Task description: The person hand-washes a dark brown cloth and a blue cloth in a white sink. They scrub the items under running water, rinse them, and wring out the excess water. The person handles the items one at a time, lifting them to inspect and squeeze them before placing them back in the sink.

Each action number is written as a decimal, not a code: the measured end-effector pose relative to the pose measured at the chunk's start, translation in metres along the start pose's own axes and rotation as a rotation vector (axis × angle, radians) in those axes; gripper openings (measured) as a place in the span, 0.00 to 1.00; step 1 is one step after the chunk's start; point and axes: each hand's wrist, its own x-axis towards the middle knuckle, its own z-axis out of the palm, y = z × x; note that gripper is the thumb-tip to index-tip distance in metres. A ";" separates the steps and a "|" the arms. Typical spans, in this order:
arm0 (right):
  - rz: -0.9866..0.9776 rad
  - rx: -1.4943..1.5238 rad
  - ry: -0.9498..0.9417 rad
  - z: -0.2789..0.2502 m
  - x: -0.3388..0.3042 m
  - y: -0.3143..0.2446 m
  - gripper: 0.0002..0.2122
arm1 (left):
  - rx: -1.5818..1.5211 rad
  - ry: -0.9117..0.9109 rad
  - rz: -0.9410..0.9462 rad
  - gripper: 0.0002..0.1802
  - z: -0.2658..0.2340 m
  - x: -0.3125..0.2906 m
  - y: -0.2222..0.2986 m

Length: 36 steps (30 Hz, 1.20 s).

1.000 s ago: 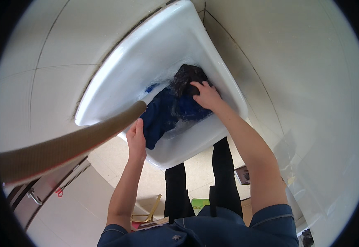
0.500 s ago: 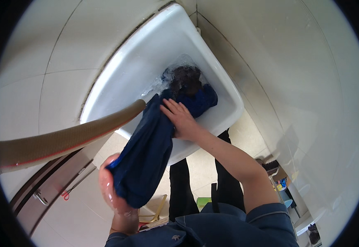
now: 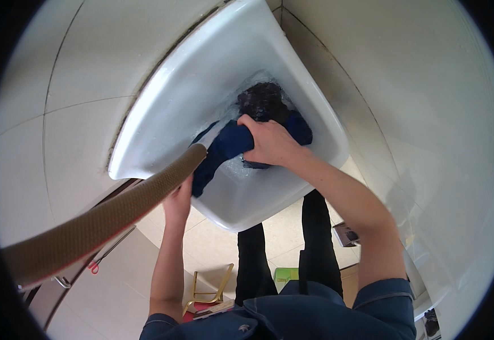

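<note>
Cloth of dark-blue fabric is held over the white, glossy corner basin, beside the mouth of the thick brown textured hose, presumably so the stream meets it. It is clamped by the right hand's fingers; the left hand, near its lower end, is partly hidden, so whether its fingers are closed cannot be told.

Navy cloth, dark-brown bundle, white basin, brown red-striped hose.

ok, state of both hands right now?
Left hand: at the near end of the navy cloth, partly hidden by the hose; grip can't be told.
Right hand: closed, holding a bunched part of the navy cloth.
</note>
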 end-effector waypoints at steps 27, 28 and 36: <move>0.111 -0.347 -0.201 0.012 0.097 0.080 0.18 | 0.355 -0.433 0.002 0.35 0.127 0.108 -0.041; 0.055 -0.347 -0.185 0.006 0.069 0.071 0.18 | 0.264 -0.494 0.001 0.38 0.118 0.096 -0.024; -0.253 -0.607 -0.176 0.042 -0.034 0.064 0.21 | 0.554 -0.265 0.207 0.66 0.171 -0.020 -0.072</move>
